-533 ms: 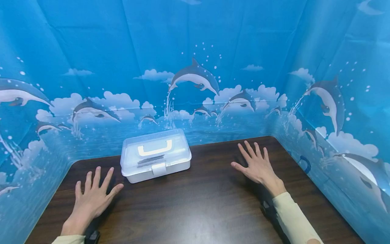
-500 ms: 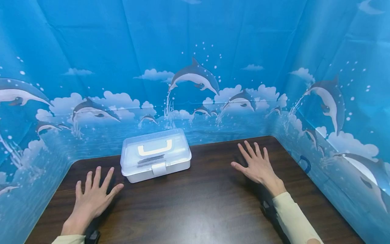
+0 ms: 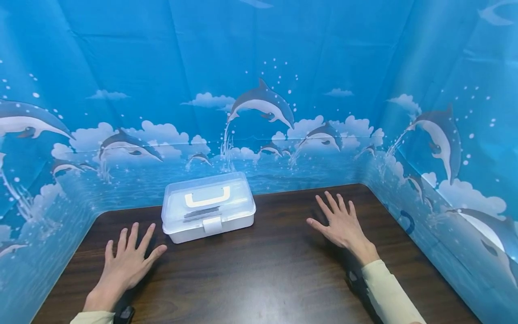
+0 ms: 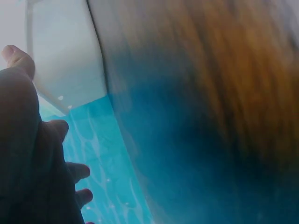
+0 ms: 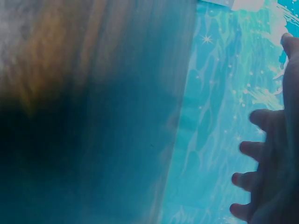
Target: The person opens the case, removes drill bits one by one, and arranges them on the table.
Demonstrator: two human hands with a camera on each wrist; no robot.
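A white plastic storage box (image 3: 208, 208) with a clear lid, a white handle (image 3: 207, 197) and a front latch (image 3: 212, 225) stands at the back of the table, left of the middle. Its lid is down, and thin dark items (image 3: 201, 213) show through it. To the box's left, my left hand (image 3: 126, 261) is spread with straight fingers, apart from the box. My right hand (image 3: 341, 227) is spread likewise on the right side, well away from the box. Neither hand holds anything. In the left wrist view the box (image 4: 67, 51) appears beyond my thumb.
The dark wood-grain table (image 3: 259, 279) has rounded back corners. Blue cloth with printed dolphins (image 3: 263, 105) hangs behind it and along both sides. A dark blue curved shape (image 3: 406, 222) shows on the right cloth, near the table's edge.
The head view has shifted slightly. My left hand has moved a little to the right in the picture; the right hand and box look nearly unchanged.
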